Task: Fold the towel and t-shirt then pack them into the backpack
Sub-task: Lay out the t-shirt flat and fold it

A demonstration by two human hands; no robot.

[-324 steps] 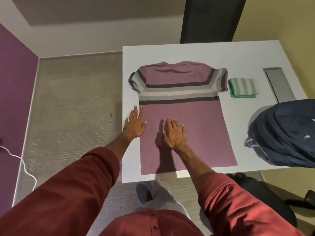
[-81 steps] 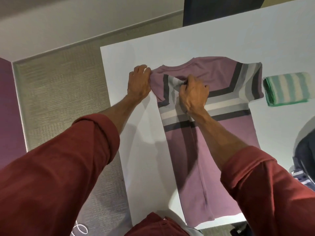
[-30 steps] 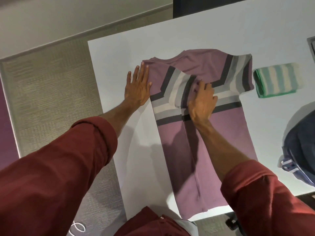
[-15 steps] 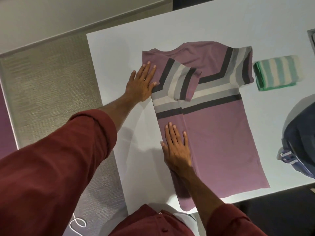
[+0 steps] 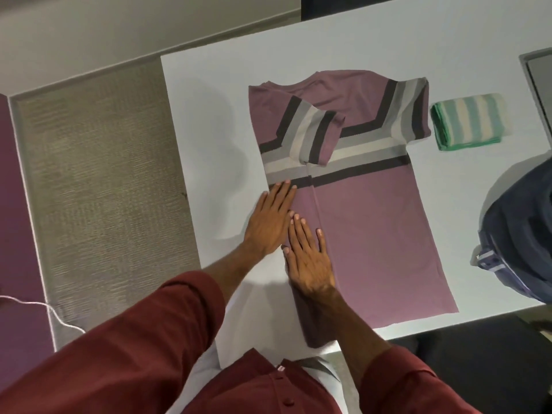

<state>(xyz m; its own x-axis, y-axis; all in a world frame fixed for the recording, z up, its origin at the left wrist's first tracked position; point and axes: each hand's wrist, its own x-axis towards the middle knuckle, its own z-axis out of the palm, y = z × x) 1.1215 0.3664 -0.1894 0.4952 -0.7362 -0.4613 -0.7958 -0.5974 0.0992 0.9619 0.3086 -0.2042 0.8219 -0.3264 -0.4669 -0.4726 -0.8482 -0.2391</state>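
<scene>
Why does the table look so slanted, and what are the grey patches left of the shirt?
Head view: the tilted wide-angle camera likely skews the table; the grey patches beside the t-shirt are soft shadows, probably the person's own; a darker one lies under the right forearm; no glare shows.

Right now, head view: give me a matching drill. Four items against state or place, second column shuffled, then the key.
Column one
1. t-shirt
2. towel
3. backpack
4. right hand

Column two
A. green and white stripes, folded small, beside the spread-out sleeve
B. flat, fingers straight, lying on the folded-in strip
C. dark blue, cut off by the view's right edge
D. one side and sleeve folded in, the other side spread out

Pairs: 1-D, 2-A, 3-C, 4-B
</scene>
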